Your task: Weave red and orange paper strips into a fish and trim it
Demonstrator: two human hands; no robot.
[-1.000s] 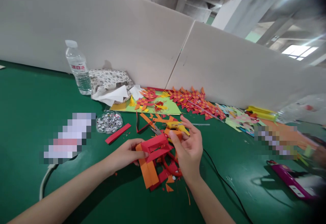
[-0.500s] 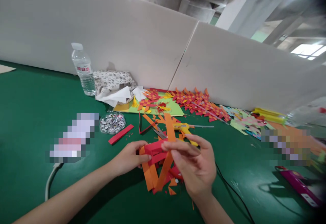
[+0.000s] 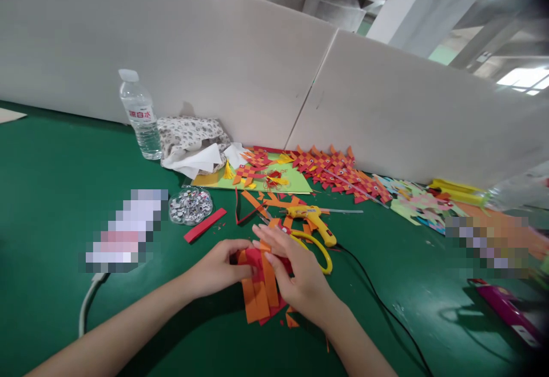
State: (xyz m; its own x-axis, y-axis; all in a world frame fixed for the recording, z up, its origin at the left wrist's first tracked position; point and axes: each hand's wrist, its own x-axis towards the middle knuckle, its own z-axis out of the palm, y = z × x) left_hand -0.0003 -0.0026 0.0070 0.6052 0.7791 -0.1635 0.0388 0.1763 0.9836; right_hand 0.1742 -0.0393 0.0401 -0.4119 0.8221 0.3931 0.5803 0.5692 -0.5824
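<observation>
Red and orange paper strips (image 3: 256,300), partly woven together, are held between my two hands over the green table. My left hand (image 3: 223,268) grips their left side, thumb on top. My right hand (image 3: 295,268) closes over the right side, thumb and fingers on an orange strip that lies across the red ones. Its fingers hide part of the weave. Just beyond lie scissors with yellow handles (image 3: 323,254) and a yellow glue gun (image 3: 313,217) among orange paper scraps. A loose red strip (image 3: 205,226) lies to the left.
A clear box of googly eyes (image 3: 191,205) sits left of the strips. Woven paper fish (image 3: 338,174) are heaped by the grey partition (image 3: 240,51). A water bottle (image 3: 140,116) and a patterned tissue pouch (image 3: 193,139) stand behind. The glue gun's black cord (image 3: 381,302) runs along the right.
My right hand has folded the raised orange strip down flat across the red strips and moved left. The scissors' yellow handles and the glue gun now show more fully.
</observation>
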